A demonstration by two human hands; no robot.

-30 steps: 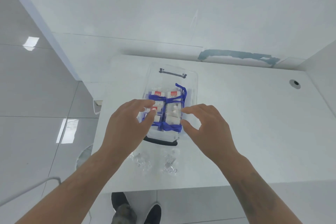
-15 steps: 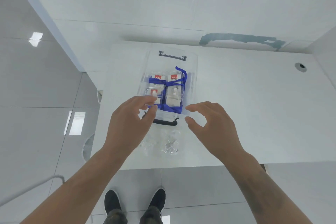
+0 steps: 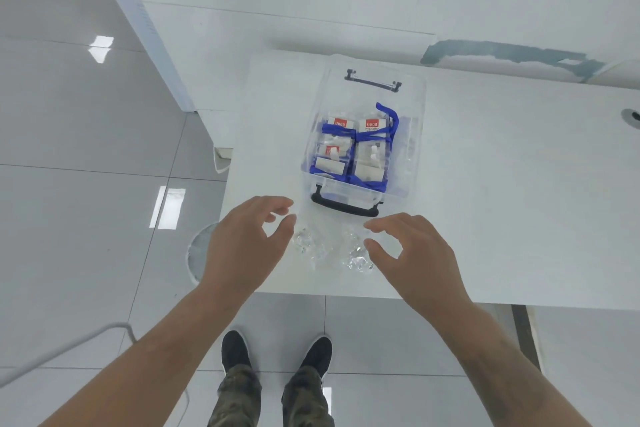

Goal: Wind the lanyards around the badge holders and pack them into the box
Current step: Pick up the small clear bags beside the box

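Just above the middle of the frame sits the clear plastic storage box [image 3: 363, 135] on the white table [image 3: 502, 201], its black carry handle [image 3: 343, 206] on the near wall facing me and a second dark handle at its far end. Inside it I count the clear badge holders with red labels [image 3: 372, 149] lying in two columns, each crossed by bands of blue lanyard [image 3: 374, 139]; one blue loop stands up at the upper right of the bundle. They look wound and packed, so I judge the winding and packing to be done or very nearly so.

Below the box, near the table's front edge, lie two crumpled clear plastic wrappers [image 3: 353, 253], apart from each other and from the box wall. My left hand [image 3: 246, 246] hovers at centre left of the frame, its grip wide: fingers loosely curved, thumb apart, holding nothing. My right hand [image 3: 412, 253] mirrors it at centre right, grip equally wide and empty, fingertips just over the right-hand wrapper. Whether either hand touches the plastic I cannot tell.

No lid shows anywhere in view, and no loose badge holder lies on the table. The step in hand, as I read it, is tidying or finishing off. The next move probably calls for a light pinch on the wrappers, which are thin and springy and will slide on the smooth top, or else a check that the upstanding blue loop is tucked down inside the box.
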